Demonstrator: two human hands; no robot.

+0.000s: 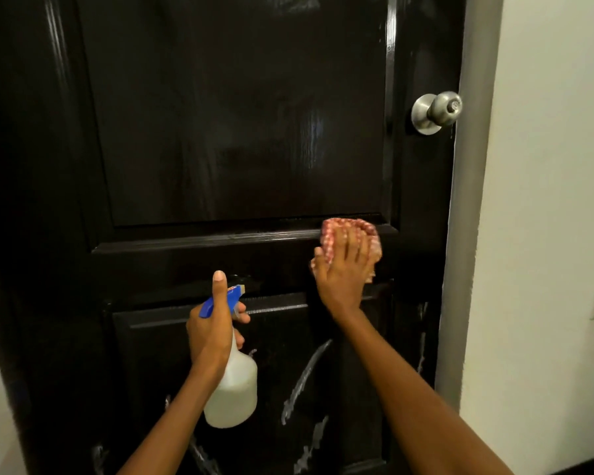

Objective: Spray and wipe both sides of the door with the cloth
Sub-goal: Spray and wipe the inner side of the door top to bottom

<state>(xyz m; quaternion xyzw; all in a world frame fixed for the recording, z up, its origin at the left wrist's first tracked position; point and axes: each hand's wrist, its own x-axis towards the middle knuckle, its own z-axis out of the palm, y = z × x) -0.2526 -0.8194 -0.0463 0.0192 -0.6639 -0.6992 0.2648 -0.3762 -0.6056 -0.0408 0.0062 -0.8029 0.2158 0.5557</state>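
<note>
Two bare forearms reach up from the bottom edge toward a glossy black panelled door (pixel 240 132) that fills most of the view. Left hand (pixel 210 332), at about 6 o'clock, grips a spray bottle (pixel 232 389) by its neck: the fingers curl round it, one under the trigger of the blue spray head (pixel 220 301), and the thumb stands straight up. Pale liquid part-fills the bottle, and its nozzle points at the door. Right hand (pixel 345 265), at about 4 o'clock from centre, presses a red-and-white checked cloth (pixel 369 234) flat on the rail between the upper and lower panels; its fingers lie straight and close together, pointing up, on top of the cloth.

Judging by the surface, the upper panel looks shiny and free of marks, so it is probably wiped. White streaks (pixel 306 375) run down the lower panel at 5 to 6 o'clock, so that part seems sprayed or soiled and not yet wiped. Only this face of the door shows; the other side cannot be seen and presumably remains to do. A steel door knob (pixel 438 111) sits at 2 o'clock, beside the grey door frame (pixel 467 200) and white wall (pixel 546 200).
</note>
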